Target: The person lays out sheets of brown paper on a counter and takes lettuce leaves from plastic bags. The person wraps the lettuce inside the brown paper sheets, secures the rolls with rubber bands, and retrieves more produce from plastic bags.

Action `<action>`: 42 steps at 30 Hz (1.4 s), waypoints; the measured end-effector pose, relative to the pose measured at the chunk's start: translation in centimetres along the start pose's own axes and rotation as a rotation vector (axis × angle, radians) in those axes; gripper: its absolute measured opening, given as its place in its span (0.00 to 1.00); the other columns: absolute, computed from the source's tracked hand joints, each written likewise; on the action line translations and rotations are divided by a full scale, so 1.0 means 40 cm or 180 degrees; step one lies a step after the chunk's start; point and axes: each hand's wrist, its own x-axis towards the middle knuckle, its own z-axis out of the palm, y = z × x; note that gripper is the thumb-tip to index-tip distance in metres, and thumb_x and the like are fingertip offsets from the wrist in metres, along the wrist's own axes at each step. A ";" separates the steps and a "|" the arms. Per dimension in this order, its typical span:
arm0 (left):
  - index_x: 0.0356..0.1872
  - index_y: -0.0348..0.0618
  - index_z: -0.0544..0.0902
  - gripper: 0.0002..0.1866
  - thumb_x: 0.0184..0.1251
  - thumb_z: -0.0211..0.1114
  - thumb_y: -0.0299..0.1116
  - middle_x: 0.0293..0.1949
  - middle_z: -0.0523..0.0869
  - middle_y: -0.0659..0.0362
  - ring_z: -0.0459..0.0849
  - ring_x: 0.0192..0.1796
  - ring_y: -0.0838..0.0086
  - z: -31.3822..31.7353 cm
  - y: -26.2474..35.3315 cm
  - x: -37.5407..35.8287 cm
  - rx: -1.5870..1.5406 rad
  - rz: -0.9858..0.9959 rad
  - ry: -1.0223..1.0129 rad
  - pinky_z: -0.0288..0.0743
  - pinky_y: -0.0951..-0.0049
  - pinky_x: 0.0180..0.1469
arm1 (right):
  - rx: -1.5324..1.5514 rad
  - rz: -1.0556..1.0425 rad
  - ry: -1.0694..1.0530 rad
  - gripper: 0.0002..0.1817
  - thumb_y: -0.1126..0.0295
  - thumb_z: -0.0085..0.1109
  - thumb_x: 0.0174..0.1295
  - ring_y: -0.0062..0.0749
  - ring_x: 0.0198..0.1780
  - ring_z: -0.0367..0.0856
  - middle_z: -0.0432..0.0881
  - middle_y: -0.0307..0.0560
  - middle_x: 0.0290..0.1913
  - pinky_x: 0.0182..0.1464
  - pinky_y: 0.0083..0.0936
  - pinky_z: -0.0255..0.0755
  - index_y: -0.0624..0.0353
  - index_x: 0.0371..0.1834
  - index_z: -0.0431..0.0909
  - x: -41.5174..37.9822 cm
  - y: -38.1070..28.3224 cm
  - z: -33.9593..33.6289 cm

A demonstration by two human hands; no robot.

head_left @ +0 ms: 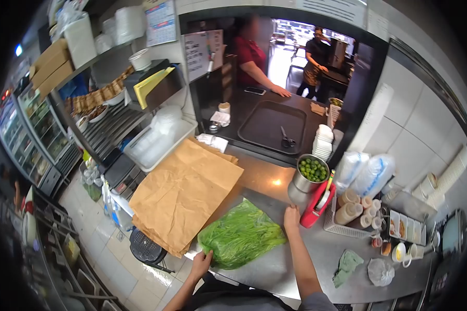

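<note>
While the left hand point(201, 263) pinches the eight-o'clock edge of a crinkled, pillow-shaped clear plastic bag of green leaves point(242, 236) on the smooth grey steel counter point(316, 254), the right hand point(291, 216) curls at two o'clock, its hold unclear; positioning seems in hand, and any shift calls for even support.

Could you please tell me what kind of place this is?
Probably a restaurant kitchen: it has bagged greens, a pot of small green fruits, and a tray at the serving window.
</note>
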 end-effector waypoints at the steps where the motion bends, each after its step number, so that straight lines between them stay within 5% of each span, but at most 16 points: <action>1: 0.29 0.32 0.79 0.19 0.67 0.57 0.42 0.18 0.80 0.52 0.78 0.21 0.72 0.005 -0.009 -0.002 -0.0033 0.0061 0.0060 0.69 0.68 0.25 | -0.0003 -0.0032 0.0079 0.08 0.78 0.50 0.52 0.46 0.47 0.77 0.79 0.54 0.41 0.45 0.36 0.78 0.65 0.30 0.81 0.001 0.010 0.004; 2: 0.31 0.34 0.80 0.17 0.65 0.60 0.42 0.20 0.80 0.52 0.80 0.23 0.68 -0.011 -0.018 -0.001 0.0161 -0.0019 -0.0127 0.72 0.66 0.28 | -0.0001 -0.0067 0.0156 0.07 0.78 0.51 0.52 0.45 0.45 0.79 0.80 0.53 0.38 0.44 0.36 0.78 0.65 0.28 0.81 0.005 0.022 0.005; 3: 0.32 0.34 0.80 0.17 0.64 0.61 0.43 0.22 0.81 0.52 0.80 0.24 0.67 -0.025 -0.008 -0.004 0.0288 0.0181 0.0049 0.72 0.66 0.29 | 0.0006 -0.0405 0.0527 0.07 0.82 0.53 0.45 0.50 0.32 0.81 0.80 0.56 0.30 0.37 0.36 0.78 0.67 0.27 0.79 0.020 0.042 0.017; 6: 0.36 0.37 0.81 0.14 0.59 0.66 0.39 0.32 0.83 0.51 0.83 0.32 0.62 -0.104 0.087 -0.053 0.1143 0.1067 0.1011 0.76 0.67 0.34 | 0.2396 0.0131 0.0052 0.07 0.86 0.51 0.46 0.36 0.23 0.81 0.82 0.53 0.24 0.28 0.25 0.76 0.67 0.25 0.79 0.059 0.067 0.023; 8: 0.41 0.36 0.81 0.13 0.59 0.66 0.33 0.36 0.84 0.51 0.84 0.36 0.67 -0.150 0.094 -0.053 0.0638 0.1119 0.0907 0.77 0.71 0.36 | 0.4322 0.0263 -0.0440 0.07 0.88 0.53 0.51 0.26 0.24 0.81 0.82 0.48 0.24 0.28 0.20 0.75 0.66 0.27 0.78 0.037 -0.039 -0.110; 12: 0.49 0.34 0.80 0.13 0.64 0.61 0.24 0.42 0.85 0.55 0.84 0.42 0.72 -0.199 0.134 -0.085 -0.1855 0.0270 -0.0207 0.79 0.75 0.40 | 0.5306 -0.0132 -0.1913 0.06 0.83 0.62 0.53 0.27 0.33 0.83 0.83 0.47 0.29 0.38 0.22 0.78 0.63 0.31 0.76 -0.230 -0.452 -0.379; 19: 0.42 0.34 0.81 0.09 0.61 0.63 0.22 0.34 0.85 0.54 0.85 0.36 0.72 -0.437 0.006 -0.193 -0.3123 -0.0354 0.0591 0.81 0.77 0.41 | 0.4700 -0.1086 -0.1857 0.02 0.80 0.62 0.55 0.22 0.35 0.82 0.84 0.43 0.32 0.41 0.20 0.76 0.65 0.31 0.80 -0.527 -0.904 -0.302; 25: 0.42 0.34 0.79 0.08 0.62 0.62 0.24 0.37 0.83 0.55 0.83 0.37 0.74 -0.697 -0.191 -0.292 -0.3872 -0.1102 0.1053 0.80 0.79 0.41 | 0.4628 -0.1974 -0.2272 0.05 0.79 0.63 0.54 0.28 0.37 0.81 0.82 0.46 0.35 0.40 0.21 0.75 0.65 0.34 0.82 -0.661 -1.185 -0.298; 27: 0.42 0.34 0.80 0.08 0.63 0.62 0.24 0.37 0.84 0.54 0.84 0.38 0.74 -0.753 -0.239 -0.313 -0.4100 -0.1079 0.0965 0.81 0.80 0.42 | 0.4536 -0.2157 -0.2327 0.06 0.79 0.63 0.53 0.27 0.38 0.81 0.82 0.45 0.33 0.39 0.20 0.75 0.64 0.35 0.82 -0.690 -1.252 -0.273; 33: 0.43 0.34 0.80 0.09 0.64 0.61 0.26 0.38 0.86 0.52 0.86 0.37 0.74 -0.864 -0.301 -0.277 -0.4172 -0.1073 0.0495 0.81 0.81 0.41 | 0.4584 -0.1292 -0.2952 0.04 0.80 0.64 0.52 0.24 0.34 0.81 0.81 0.44 0.31 0.37 0.18 0.76 0.66 0.32 0.83 -0.699 -1.388 -0.235; 42: 0.41 0.36 0.79 0.07 0.65 0.59 0.26 0.42 0.83 0.56 0.82 0.46 0.73 -1.082 -0.388 -0.060 -0.5134 -0.1135 0.0169 0.78 0.74 0.55 | 0.4287 -0.2136 -0.1978 0.07 0.80 0.67 0.47 0.27 0.39 0.76 0.75 0.44 0.39 0.40 0.21 0.71 0.62 0.32 0.84 -0.579 -1.682 -0.134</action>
